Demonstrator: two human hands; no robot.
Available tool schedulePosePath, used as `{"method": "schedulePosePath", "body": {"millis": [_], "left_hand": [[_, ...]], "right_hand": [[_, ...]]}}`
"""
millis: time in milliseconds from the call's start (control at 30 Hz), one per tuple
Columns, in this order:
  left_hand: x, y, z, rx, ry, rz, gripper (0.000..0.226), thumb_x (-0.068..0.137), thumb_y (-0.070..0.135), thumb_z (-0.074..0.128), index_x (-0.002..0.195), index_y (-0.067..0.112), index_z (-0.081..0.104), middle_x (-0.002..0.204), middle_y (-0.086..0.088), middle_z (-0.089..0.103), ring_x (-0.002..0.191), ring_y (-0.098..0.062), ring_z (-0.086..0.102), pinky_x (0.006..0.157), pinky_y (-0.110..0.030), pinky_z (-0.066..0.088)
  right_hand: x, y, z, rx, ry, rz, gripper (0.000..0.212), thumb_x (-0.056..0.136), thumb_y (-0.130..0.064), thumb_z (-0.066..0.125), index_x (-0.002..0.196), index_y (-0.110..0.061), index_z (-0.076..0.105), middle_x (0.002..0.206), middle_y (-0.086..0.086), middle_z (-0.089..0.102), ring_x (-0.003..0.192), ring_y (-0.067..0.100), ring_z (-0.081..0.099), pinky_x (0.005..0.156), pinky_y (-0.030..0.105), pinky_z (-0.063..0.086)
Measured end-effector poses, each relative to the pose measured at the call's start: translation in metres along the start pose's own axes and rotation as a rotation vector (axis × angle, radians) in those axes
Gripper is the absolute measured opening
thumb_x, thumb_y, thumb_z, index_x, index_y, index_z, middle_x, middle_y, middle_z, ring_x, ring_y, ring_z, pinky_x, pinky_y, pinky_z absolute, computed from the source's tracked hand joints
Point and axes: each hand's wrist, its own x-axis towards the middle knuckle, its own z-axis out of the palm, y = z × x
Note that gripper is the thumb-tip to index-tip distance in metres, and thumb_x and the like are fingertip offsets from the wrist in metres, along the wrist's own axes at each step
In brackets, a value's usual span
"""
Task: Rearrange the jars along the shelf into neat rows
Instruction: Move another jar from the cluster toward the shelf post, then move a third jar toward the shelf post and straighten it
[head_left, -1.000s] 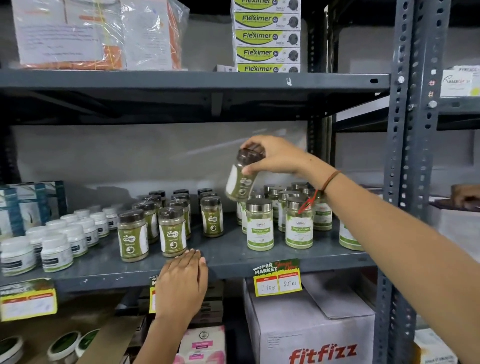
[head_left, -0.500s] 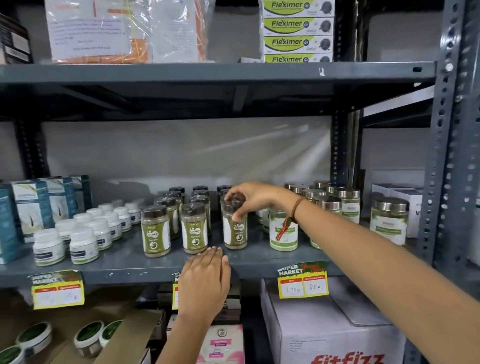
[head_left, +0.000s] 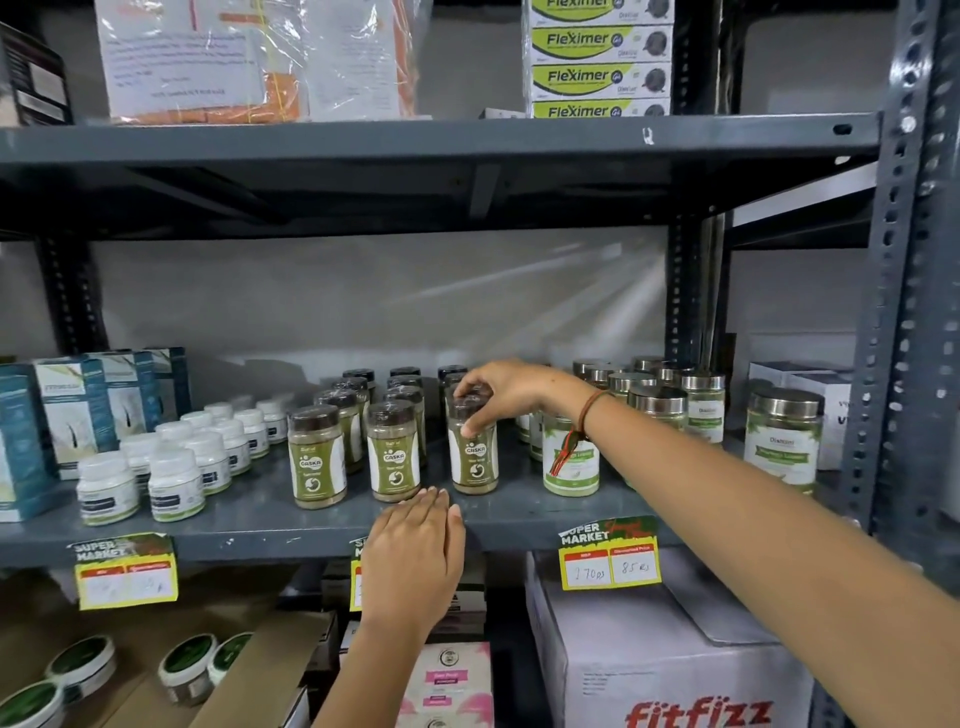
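Your right hand (head_left: 501, 387) has just brought the brown-lid jar (head_left: 474, 449) down from mid-air; it now stands on the shelf (head_left: 260, 514) at frame centre, third in the front row. Fingers still curled round its lid. Jar upright, long axis vertical, label facing you. Left hand (head_left: 415, 551) lies flat and empty on the shelf edge.

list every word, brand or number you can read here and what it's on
"Fleximer": stacked boxes, top shelf
"GASKA": brown-lid jars, also the one under the right hand
"SUPER MARKET", "170", "85": yellow price tag
"fitfizz": white carton
Steel-lid jar labels, white bottles, wrapped papers: too blurred.
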Motion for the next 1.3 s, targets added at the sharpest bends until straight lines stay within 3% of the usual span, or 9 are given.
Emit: {"method": "schedulePosePath", "body": {"millis": [200,433,567,733,933,1100,1300], "left_hand": [[0.000,0.002,-0.004,0.018,-0.013,0.004,0.045,0.096,0.036,0.037,0.104,0.012,0.074,0.105,-0.004,0.073,0.100,-0.017,0.067,0.091,-0.034,0.048],[0.000,0.005,-0.006,0.033,-0.059,-0.012,0.046,0.095,0.035,0.035,0.104,0.010,0.073,0.106,-0.006,0.073,0.101,-0.019,0.067,0.092,-0.036,0.048],[0.000,0.007,-0.009,0.039,-0.073,-0.024,0.045,0.094,0.034,0.038,0.103,0.009,0.074,0.105,-0.007,0.073,0.100,-0.020,0.067,0.092,-0.037,0.047],[0.000,0.005,-0.007,0.026,-0.059,-0.019,0.046,0.093,0.034,0.037,0.102,0.007,0.073,0.104,-0.009,0.073,0.100,-0.022,0.067,0.092,-0.038,0.047],[0.000,0.005,-0.005,0.014,-0.063,-0.024,0.049,0.093,0.036,0.035,0.102,0.007,0.073,0.105,-0.009,0.073,0.101,-0.022,0.067,0.092,-0.039,0.048],[0.000,0.004,-0.004,0.001,-0.055,-0.022,0.048,0.093,0.036,0.035,0.103,0.007,0.073,0.105,-0.009,0.073,0.101,-0.023,0.067,0.091,-0.040,0.049],[-0.001,0.003,-0.001,-0.016,-0.031,-0.029,0.048,0.093,0.036,0.035,0.104,0.007,0.073,0.105,-0.009,0.073,0.102,-0.022,0.067,0.091,-0.041,0.049]], "right_hand": [[-0.019,-0.004,-0.007,-0.080,0.097,-0.006,0.080,0.080,-0.051,0.073,0.147,-0.021,0.042,0.149,0.004,0.048,0.133,0.023,0.048,0.101,0.030,0.038],[-0.070,0.021,-0.028,0.044,0.538,-0.036,0.053,0.082,-0.050,0.069,0.129,-0.027,0.060,0.133,-0.005,0.062,0.120,0.012,0.058,0.103,0.038,0.045],[-0.109,0.053,-0.050,-0.007,0.603,0.061,0.042,0.081,-0.048,0.069,0.118,-0.027,0.068,0.119,-0.003,0.069,0.109,0.012,0.063,0.099,0.038,0.050],[-0.156,0.100,-0.077,-0.309,0.511,0.337,0.053,0.072,-0.067,0.057,0.110,-0.031,0.068,0.113,0.002,0.069,0.101,0.027,0.065,0.087,0.044,0.055],[-0.184,0.129,-0.081,-0.638,0.177,0.640,0.055,0.090,-0.061,0.050,0.118,-0.015,0.063,0.117,0.013,0.063,0.109,0.036,0.059,0.085,0.044,0.051],[-0.185,0.132,-0.073,-0.702,0.067,0.734,0.056,0.092,-0.057,0.046,0.121,-0.013,0.063,0.120,0.009,0.059,0.115,0.032,0.055,0.087,0.043,0.049],[-0.180,0.142,-0.072,-0.686,0.110,0.707,0.040,0.088,-0.045,0.055,0.116,-0.018,0.066,0.110,0.006,0.061,0.106,0.028,0.059,0.081,0.040,0.049]]}}
